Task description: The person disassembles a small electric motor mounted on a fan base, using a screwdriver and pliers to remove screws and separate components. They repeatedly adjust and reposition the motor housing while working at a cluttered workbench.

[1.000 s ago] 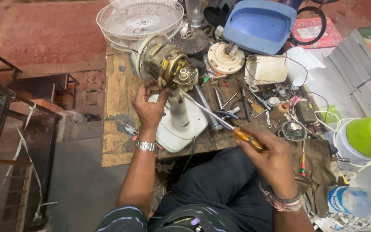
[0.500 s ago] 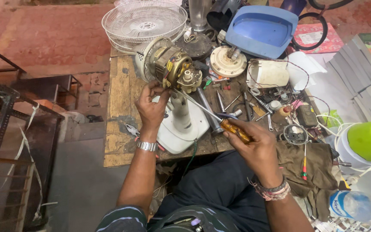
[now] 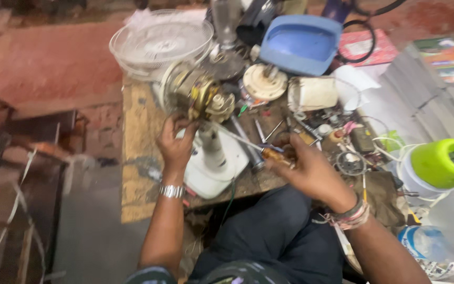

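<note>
A bare fan motor [image 3: 198,94], with its copper-coloured windings exposed, is seen standing on a white fan stand [image 3: 214,158] at the near left part of a cluttered wooden worktop [image 3: 137,131]. The left hand [image 3: 177,144] is pressed against the underside of the motor, its fingers curled up around the housing and closed on it. A screwdriver [image 3: 256,147] with an amber handle is gripped in the closed right hand [image 3: 306,168], and its long shaft is pointed up and to the left, with the tip brought to the lower front of the motor; whether the tip sits in a screw cannot be told. A metal watch [image 3: 172,191] is worn on the left wrist and a bundle of threads and bands [image 3: 350,215] on the right. Behind the motor a white wire fan guard [image 3: 158,42] is laid, and a blue plastic tub [image 3: 300,42] is set further right. A green-lidded container [image 3: 442,163] is seen at the right edge, among loose tools and wires.
</note>
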The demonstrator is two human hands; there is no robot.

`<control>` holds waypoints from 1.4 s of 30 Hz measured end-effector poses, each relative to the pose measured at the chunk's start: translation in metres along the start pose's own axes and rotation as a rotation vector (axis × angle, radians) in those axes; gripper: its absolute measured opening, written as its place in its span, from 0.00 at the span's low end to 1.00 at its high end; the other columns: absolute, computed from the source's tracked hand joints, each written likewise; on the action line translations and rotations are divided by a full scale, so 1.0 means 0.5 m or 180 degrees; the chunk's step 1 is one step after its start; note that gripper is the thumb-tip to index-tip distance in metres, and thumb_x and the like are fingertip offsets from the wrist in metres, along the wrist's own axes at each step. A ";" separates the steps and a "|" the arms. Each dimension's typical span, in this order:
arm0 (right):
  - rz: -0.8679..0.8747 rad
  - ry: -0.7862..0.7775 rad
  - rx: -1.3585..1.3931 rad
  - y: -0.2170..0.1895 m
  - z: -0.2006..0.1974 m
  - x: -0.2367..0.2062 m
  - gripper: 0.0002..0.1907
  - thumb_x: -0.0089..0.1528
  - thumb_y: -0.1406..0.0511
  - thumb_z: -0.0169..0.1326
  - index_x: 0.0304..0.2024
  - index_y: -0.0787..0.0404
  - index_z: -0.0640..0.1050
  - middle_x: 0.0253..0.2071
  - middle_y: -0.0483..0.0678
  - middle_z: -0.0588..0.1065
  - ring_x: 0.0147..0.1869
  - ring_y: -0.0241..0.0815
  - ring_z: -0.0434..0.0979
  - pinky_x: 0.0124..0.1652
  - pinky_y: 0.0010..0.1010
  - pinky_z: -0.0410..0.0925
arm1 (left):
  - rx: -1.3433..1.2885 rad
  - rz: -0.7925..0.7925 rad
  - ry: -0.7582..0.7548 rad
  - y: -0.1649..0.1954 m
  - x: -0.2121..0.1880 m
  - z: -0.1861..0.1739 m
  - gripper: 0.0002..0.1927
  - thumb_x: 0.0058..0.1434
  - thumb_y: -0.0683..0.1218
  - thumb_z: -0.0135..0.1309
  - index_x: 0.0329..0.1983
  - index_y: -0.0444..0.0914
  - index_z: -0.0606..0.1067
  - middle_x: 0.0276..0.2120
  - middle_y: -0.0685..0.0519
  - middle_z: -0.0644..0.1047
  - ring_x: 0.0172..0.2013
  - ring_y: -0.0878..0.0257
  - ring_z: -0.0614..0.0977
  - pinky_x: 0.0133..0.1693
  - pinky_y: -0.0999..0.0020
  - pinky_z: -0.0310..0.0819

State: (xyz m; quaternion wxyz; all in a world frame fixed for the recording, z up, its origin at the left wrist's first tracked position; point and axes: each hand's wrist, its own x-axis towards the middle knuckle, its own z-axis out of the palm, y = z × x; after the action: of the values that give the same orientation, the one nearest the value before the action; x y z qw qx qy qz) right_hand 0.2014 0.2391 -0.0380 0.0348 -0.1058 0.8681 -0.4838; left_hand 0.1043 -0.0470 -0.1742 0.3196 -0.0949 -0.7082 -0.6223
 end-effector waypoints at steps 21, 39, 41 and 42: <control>-0.0808 0.0255 -0.1187 -0.015 -0.011 0.044 0.12 0.60 0.58 0.59 0.41 0.57 0.77 0.28 0.44 0.75 0.27 0.43 0.77 0.27 0.35 0.69 | 0.0114 0.0133 0.0080 -0.012 0.038 -0.005 0.14 0.63 0.33 0.63 0.49 0.25 0.73 0.35 0.47 0.81 0.36 0.65 0.82 0.40 0.72 0.77; -0.0605 0.0465 -0.2031 -0.017 0.005 0.056 0.14 0.62 0.52 0.61 0.36 0.53 0.78 0.26 0.46 0.76 0.29 0.45 0.78 0.30 0.39 0.69 | 0.0052 0.0181 0.0102 -0.025 0.039 -0.012 0.14 0.65 0.34 0.62 0.51 0.24 0.73 0.37 0.46 0.80 0.38 0.64 0.81 0.44 0.70 0.78; 0.0156 -0.0344 -0.0961 -0.014 -0.005 0.064 0.17 0.58 0.52 0.62 0.44 0.52 0.79 0.25 0.45 0.76 0.26 0.43 0.79 0.29 0.35 0.69 | 0.0072 0.0159 0.0098 -0.027 0.040 -0.014 0.14 0.65 0.34 0.62 0.51 0.24 0.73 0.36 0.46 0.80 0.37 0.65 0.81 0.44 0.70 0.77; -0.0436 0.0129 -0.1320 -0.014 -0.002 0.061 0.19 0.57 0.53 0.63 0.43 0.57 0.78 0.28 0.49 0.76 0.29 0.46 0.78 0.29 0.36 0.69 | 0.0098 0.0199 0.0083 -0.028 0.040 -0.014 0.14 0.65 0.33 0.62 0.51 0.23 0.73 0.36 0.46 0.80 0.37 0.65 0.81 0.45 0.70 0.77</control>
State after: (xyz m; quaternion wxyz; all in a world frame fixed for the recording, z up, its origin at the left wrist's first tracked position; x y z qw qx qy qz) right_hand 0.1727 0.2300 -0.0301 -0.0381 -0.1597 0.9403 -0.2981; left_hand 0.0834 -0.0617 -0.1740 0.3495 -0.1039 -0.7102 -0.6023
